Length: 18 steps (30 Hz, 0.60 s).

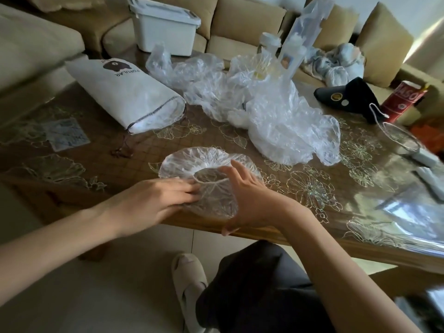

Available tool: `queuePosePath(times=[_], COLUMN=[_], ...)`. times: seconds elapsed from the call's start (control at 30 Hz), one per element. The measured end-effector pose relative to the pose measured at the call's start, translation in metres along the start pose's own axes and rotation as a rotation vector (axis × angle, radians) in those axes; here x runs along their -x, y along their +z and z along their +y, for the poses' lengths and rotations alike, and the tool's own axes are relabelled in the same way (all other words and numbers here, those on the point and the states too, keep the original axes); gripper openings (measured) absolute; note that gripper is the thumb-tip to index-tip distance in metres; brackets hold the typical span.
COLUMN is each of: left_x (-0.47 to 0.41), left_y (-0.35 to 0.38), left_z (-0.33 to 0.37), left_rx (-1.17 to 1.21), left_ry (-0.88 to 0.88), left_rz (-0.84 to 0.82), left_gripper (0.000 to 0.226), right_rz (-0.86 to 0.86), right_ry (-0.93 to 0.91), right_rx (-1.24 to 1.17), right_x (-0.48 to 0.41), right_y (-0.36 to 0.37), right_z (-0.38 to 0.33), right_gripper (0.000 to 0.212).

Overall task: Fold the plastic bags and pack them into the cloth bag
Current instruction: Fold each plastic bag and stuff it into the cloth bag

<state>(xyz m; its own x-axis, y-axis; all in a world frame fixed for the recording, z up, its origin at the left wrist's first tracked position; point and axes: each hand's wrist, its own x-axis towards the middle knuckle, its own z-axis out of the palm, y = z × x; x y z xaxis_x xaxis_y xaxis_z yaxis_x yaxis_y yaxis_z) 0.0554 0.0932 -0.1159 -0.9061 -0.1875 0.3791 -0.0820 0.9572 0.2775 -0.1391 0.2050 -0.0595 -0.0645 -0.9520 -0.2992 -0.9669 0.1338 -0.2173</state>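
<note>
A black pouch (348,97) and a red canister (400,104) sit on the floral-patterned table (312,207).

One left hand (165,197), one right hand (252,198), one cloth bag (125,92), one flattened plastic bag (189,161), one white bin (163,27), one red tin (401,102).

Table (96,169) w/ floral cover: cloth bag (125,92), crumpled plastic bags (276,111), black pouch (348,97).
</note>
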Motion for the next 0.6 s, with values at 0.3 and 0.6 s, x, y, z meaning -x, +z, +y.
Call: queuePosePath(times=[0.3, 0.6], left_x=[-0.02, -0.06], left_y=[-0.013, 0.01], left_z=[-0.002, -0.013], left_rx=[0.404, -0.017], left_ry=[-0.37, -0.756], left_rz=[0.297, 0.354], left_gripper=[0.023, 0.022], right_rz=[0.094, 0.356], right_ry=[0.029, 0.376], right_rx=[-0.231, -0.643], right_x=[-0.009, -0.048], right_y=[-0.011, -0.015], right_z=[0.002, 0.052], right_gripper=[0.04, 0.033])
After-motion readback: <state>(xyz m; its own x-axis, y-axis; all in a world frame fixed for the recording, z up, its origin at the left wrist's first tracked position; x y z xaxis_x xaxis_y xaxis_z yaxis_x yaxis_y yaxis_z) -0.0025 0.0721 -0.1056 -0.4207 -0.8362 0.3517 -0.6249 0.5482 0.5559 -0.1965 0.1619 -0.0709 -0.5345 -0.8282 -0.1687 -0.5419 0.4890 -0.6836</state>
